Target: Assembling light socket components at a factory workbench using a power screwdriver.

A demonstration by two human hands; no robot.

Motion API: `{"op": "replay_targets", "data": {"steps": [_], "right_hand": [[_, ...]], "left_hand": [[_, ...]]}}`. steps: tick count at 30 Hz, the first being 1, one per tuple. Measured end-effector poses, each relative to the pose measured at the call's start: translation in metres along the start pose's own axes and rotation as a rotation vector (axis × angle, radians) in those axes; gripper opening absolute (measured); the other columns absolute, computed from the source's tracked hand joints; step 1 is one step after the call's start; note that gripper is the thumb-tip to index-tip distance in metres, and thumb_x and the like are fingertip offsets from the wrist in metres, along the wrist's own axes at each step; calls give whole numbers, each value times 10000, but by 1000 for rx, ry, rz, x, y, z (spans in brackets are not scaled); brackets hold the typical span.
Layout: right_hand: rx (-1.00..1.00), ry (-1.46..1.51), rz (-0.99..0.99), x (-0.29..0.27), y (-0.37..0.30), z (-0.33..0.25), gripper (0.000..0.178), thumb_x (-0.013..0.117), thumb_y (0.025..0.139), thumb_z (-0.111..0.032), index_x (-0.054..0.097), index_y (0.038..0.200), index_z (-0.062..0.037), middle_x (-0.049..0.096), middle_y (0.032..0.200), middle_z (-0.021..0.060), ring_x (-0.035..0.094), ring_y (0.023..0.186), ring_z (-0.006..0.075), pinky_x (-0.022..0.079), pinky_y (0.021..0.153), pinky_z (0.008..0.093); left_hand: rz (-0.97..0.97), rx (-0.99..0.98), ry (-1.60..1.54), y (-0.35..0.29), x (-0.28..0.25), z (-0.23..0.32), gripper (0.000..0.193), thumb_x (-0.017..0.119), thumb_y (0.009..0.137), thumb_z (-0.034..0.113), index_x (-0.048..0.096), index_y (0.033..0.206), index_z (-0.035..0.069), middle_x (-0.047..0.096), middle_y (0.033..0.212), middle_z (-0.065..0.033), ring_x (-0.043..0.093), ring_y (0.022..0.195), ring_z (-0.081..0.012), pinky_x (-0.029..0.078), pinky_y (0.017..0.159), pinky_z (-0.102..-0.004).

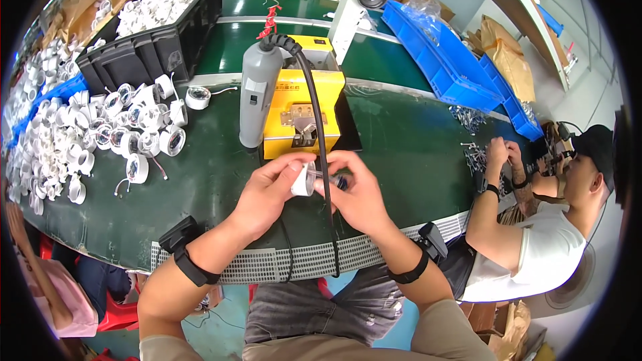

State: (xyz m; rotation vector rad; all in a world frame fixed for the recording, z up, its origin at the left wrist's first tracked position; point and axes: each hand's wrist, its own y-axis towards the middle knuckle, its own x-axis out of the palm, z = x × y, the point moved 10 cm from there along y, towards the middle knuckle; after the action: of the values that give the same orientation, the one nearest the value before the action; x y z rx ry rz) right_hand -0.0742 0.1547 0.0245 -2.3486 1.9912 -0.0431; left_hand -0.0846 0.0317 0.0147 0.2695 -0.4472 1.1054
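Observation:
Between thumb and fingers, my left hand [267,190] grips a white round plastic housing [303,182], held above the table. My right hand [358,194] is closed close beside it, pinching a small part with a dark end [343,182]; the fingers and a cable partly cover it, so its kind is unclear. Just beyond my hands stands a yellow screw-feeder box [294,127]. A grey electric screwdriver [259,97] hangs upright at its left side. The screwdriver's black cable [314,93] runs down in front of my right hand.
White housings [80,137], several with wires, are heaped on the green table [200,194] at left. Behind them stands a black crate [150,50] full of white parts. Blue bins [441,57] lie far right. At right, a co-worker [535,247] handles small screws [475,157].

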Motion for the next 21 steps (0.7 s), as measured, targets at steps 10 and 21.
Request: {"op": "replay_targets", "data": {"steps": [10,21], "right_hand": [[-198,55,40,-10,-8,-32,127,636,868,19,666,984,62,660,880,111,623,644,138,505,545,237],[-399,-78,170,-7,-19,-36,186,734,754,81,608,878,21,623,822,67,612,698,126,493,581,244]], "left_hand": [[-19,111,-122,-3,7,20,395,476,1002,155,415,1374,37,530,1281,-79,537,1149,-174,451,976,-346],[-327,41,-324,-12,41,8,492,400,1013,155,269,1474,43,390,1426,-122,408,1301,-234,320,1087,-406]]}}
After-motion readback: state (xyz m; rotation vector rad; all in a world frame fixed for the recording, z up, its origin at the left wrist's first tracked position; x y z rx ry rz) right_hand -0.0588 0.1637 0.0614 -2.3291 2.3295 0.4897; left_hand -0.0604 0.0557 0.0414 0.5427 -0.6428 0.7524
